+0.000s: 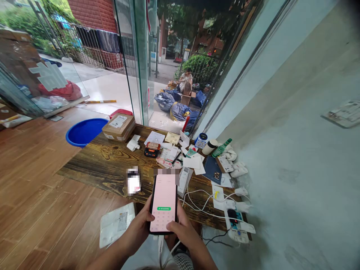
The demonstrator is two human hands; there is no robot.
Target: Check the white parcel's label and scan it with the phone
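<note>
Both my hands hold a smartphone (163, 200) with a lit pinkish screen and a green button, above the near edge of a dark wooden table (104, 163). My left hand (139, 225) wraps the phone's left side, fingers closed round it. My right hand (181, 227) grips the lower right corner, thumb on the screen's bottom edge. A white cable (161, 249) hangs from the phone's base. Just left of the phone a second phone (133, 182) lies flat on the table.
The table carries a cardboard parcel (119, 126), an orange-black label printer (152, 149), scattered papers, a green bottle (221, 148), chargers and a power strip (237, 225). A blue basin (84, 131) and white mailer (114, 224) lie on the floor. A person sits outside among parcels (185, 80).
</note>
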